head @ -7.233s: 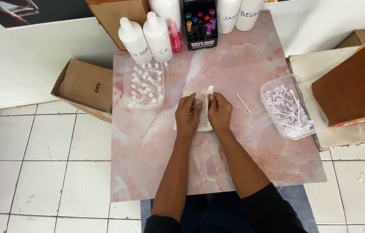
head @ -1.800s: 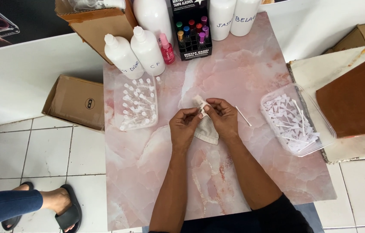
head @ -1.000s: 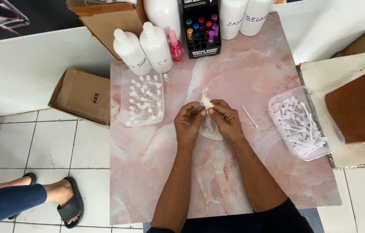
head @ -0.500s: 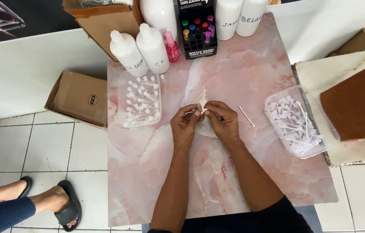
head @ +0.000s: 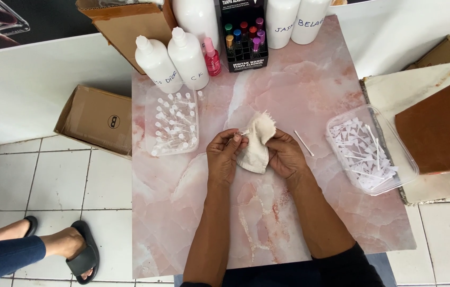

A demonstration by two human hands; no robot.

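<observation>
left hand (head: 226,155): my fingers are pinched shut on a tiny clear piece at the edge of the cloth, too small to say what it is
right hand (head: 285,154): closed around the cream cloth (head: 257,143), bunched up between both my hands
cloth spot: just above the middle of the pink marble table (head: 299,85)
left of me: clear tray of small vials (head: 174,123)
right of me: a loose thin stick (head: 304,143), then a clear tub of white plastic bits (head: 369,151)
</observation>
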